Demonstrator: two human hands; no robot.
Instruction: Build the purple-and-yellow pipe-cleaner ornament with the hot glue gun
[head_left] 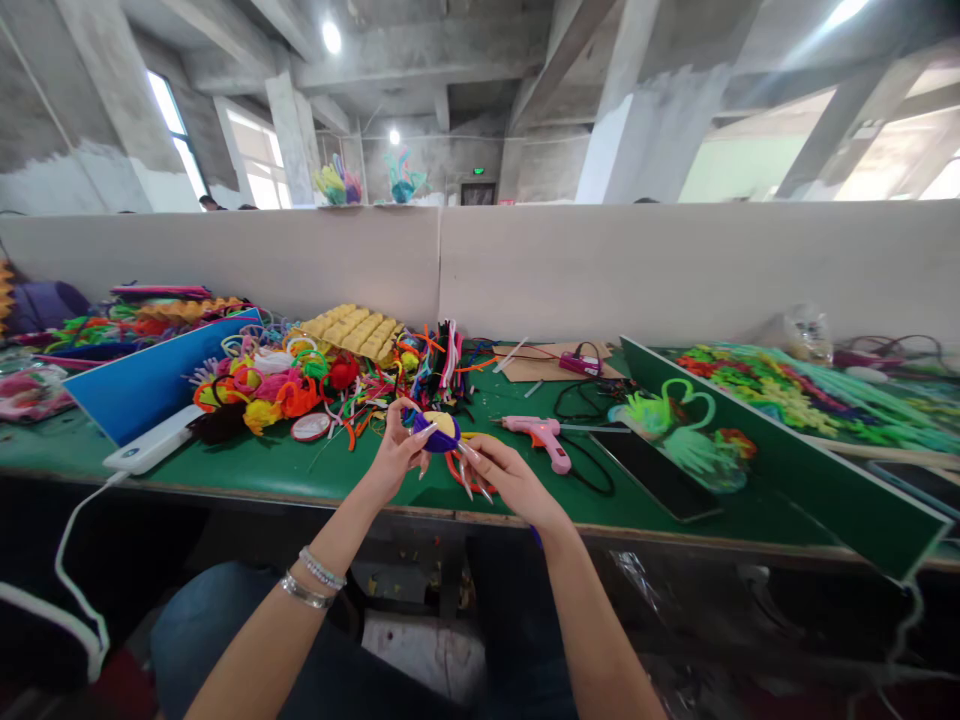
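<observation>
My left hand (396, 450) and my right hand (510, 478) hold a small rounded piece (442, 428) between them, above the front of the green table. Its middle is pale yellow, and a fuzzy purple band that looks like pipe cleaner runs around its edge. The left fingers pinch it from the left side. From the right, my long-nailed right fingertips press on its lower edge. Behind the right fingers an orange-red strand (454, 468) lies on the table, partly hidden. To the right of my hands lies a pink glue gun (541, 436).
Left of my hands sits a heap of colourful pipe-cleaner pieces (300, 385), with a yellow egg-crate tray (352, 330) behind. A dark phone (660, 475) and green swan figures (690, 430) lie right. Blue (165, 375) and green (780, 460) upright boards flank the area.
</observation>
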